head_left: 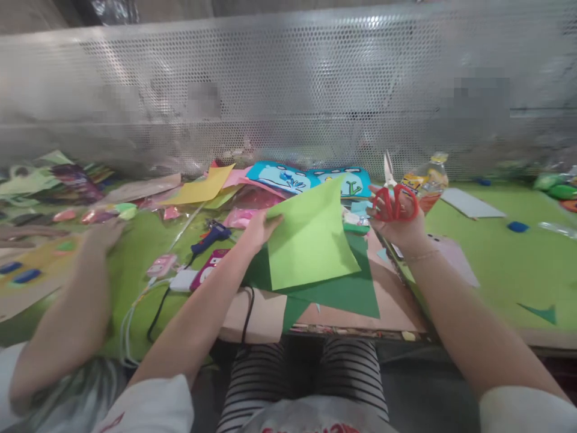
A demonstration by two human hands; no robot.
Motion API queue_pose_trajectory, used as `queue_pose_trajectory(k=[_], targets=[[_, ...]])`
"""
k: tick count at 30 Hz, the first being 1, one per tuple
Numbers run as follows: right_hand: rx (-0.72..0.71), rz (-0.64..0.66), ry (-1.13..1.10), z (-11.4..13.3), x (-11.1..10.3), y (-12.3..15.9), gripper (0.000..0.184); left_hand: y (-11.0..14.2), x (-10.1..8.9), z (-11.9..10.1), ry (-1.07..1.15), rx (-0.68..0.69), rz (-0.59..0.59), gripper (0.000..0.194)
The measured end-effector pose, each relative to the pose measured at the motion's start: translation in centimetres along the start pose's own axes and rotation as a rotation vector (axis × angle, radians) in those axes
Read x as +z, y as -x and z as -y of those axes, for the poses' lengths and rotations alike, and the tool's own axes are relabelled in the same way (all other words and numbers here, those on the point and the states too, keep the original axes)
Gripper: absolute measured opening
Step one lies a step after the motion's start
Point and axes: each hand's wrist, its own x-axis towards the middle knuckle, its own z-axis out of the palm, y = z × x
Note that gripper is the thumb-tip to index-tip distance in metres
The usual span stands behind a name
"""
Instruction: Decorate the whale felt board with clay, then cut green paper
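Observation:
My left hand (260,228) pinches the left edge of a light green sheet of paper (311,237) and holds it tilted up over a dark green sheet (347,291) and a brown board (396,300). My right hand (399,219) is closed through the handles of red scissors (391,198), whose blades point up and away from the paper. The scissors sit to the right of the light green sheet, apart from it.
Another person's arm and hand (101,234) reach over the table at the left. A blue glue gun (211,236), a white charger (184,280) with cables, coloured papers (201,189), a blue picture card (311,178) and a bottle (428,180) lie on the green table (505,264). A perforated metal wall (288,90) stands behind.

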Motion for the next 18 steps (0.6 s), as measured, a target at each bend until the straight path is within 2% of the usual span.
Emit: queue_pose_trajectory(k=[2,7,12,13,16,18], targets=[[-0.004,-0.016,0.007,0.3,-0.5,-0.2,0.037,0.6,0.1,0.3,0.102,-0.038,-0.030,0.038],[-0.019,-0.016,0.129,1.0,-1.4,-0.3,0.040,1.3,-0.2,0.2,0.293,-0.105,0.011,0.042],[-0.006,-0.104,0.409,0.2,-3.7,0.4,0.038,1.3,-0.8,0.3,0.177,-0.113,-0.052,0.040],[0.043,-0.089,0.484,0.1,-4.1,0.6,0.039,1.3,-0.9,0.3,0.146,-0.120,-0.059,0.041],[0.266,0.116,0.719,-0.4,-5.1,0.9,0.051,1.3,-1.1,0.4,0.093,-0.117,-0.067,0.045],[0.352,0.234,0.769,-0.5,-5.4,1.0,0.059,1.4,-1.2,0.4,0.070,-0.098,-0.078,0.048]])
